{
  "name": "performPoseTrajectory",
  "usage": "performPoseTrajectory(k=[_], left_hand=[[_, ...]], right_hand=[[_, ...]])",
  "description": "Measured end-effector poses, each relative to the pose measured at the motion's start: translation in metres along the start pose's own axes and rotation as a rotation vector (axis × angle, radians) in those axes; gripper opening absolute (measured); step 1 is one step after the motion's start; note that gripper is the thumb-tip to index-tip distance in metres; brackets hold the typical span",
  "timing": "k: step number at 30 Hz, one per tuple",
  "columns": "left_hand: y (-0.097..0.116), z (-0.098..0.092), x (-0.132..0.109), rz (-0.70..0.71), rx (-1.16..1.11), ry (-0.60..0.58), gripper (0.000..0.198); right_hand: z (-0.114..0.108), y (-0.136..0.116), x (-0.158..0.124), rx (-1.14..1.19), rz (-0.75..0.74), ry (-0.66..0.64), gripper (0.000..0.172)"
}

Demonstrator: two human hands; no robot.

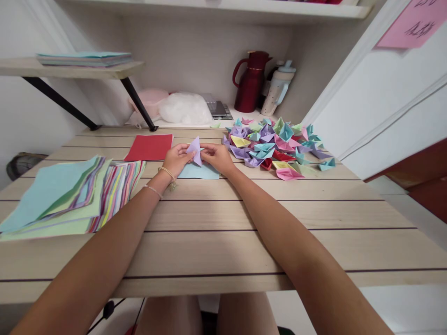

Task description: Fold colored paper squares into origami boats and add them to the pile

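Note:
Between my two hands, a folded piece of purple paper point(196, 150) is held upright, its points facing up and down. My left hand point(177, 159) pinches its left side, thumb across the front. On the other side, the fingers of my right hand point(218, 157) close on its right edge. Beneath both hands lies a light blue sheet of paper point(199, 173), flat on the table. Just right of my right hand spreads a heap of folded paper boats point(263, 145) in many colours. A red square of paper point(149, 148) lies to the left of my left hand.
A fanned stack of coloured paper point(59, 186) covers the table's left side. Behind it, a raised shelf point(118, 70) on black legs carries more sheets point(84, 59). At the back stand a dark red jug point(252, 83), a tumbler point(277, 90) and a white plastic bag point(185, 108).

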State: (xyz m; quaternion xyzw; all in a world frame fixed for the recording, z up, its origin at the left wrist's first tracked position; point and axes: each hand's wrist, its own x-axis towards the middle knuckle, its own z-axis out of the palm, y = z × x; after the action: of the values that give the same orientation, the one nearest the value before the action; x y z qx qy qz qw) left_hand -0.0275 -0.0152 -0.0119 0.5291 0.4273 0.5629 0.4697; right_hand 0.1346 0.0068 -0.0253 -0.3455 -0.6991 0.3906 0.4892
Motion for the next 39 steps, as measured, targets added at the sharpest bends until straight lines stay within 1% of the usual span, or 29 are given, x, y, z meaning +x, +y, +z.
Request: performPoseTrajectory(k=[6, 11, 14, 16, 19, 21, 24, 25, 27, 30, 34, 39], left_hand=[[-0.005, -0.001, 0.004, 0.038, -0.003, 0.031, 0.035], [-0.008, -0.002, 0.006, 0.052, -0.005, 0.052, 0.034], [-0.005, -0.001, 0.005, 0.042, 0.022, 0.021, 0.031], [-0.002, 0.001, 0.003, 0.024, 0.036, -0.016, 0.029], [0.003, 0.003, -0.001, 0.002, 0.020, -0.042, 0.031], [0.006, 0.003, -0.003, 0.002, -0.002, -0.056, 0.037], [0.007, 0.003, -0.005, 0.015, -0.010, -0.084, 0.054], [0.007, 0.003, -0.006, 0.017, -0.009, -0.081, 0.056], [0.007, 0.003, -0.006, 0.014, -0.021, -0.054, 0.054], [0.006, 0.002, -0.005, 0.015, -0.063, -0.022, 0.048], [0.004, 0.002, -0.003, 0.004, -0.072, -0.024, 0.050], [0.003, 0.001, -0.002, -0.031, -0.042, -0.023, 0.047]], right_hand=[[0.000, -0.011, -0.005, -0.206, -0.083, 0.003, 0.032], [0.002, -0.020, -0.010, -0.426, -0.163, 0.086, 0.030], [0.003, -0.022, -0.010, -0.469, -0.187, 0.129, 0.029], [0.004, -0.021, -0.009, -0.437, -0.187, 0.148, 0.029], [0.003, -0.017, -0.007, -0.324, -0.140, 0.186, 0.030], [0.002, -0.014, -0.004, -0.229, -0.094, 0.203, 0.031], [0.000, -0.010, -0.002, -0.102, -0.032, 0.219, 0.032], [0.000, -0.009, -0.001, -0.069, -0.017, 0.227, 0.032], [-0.001, -0.008, 0.000, -0.017, 0.001, 0.233, 0.031], [0.000, -0.009, -0.001, 0.027, 0.007, 0.201, 0.030], [0.001, -0.011, -0.002, 0.054, 0.020, 0.124, 0.030], [-0.001, -0.014, -0.003, 0.108, 0.040, 0.052, 0.028]])
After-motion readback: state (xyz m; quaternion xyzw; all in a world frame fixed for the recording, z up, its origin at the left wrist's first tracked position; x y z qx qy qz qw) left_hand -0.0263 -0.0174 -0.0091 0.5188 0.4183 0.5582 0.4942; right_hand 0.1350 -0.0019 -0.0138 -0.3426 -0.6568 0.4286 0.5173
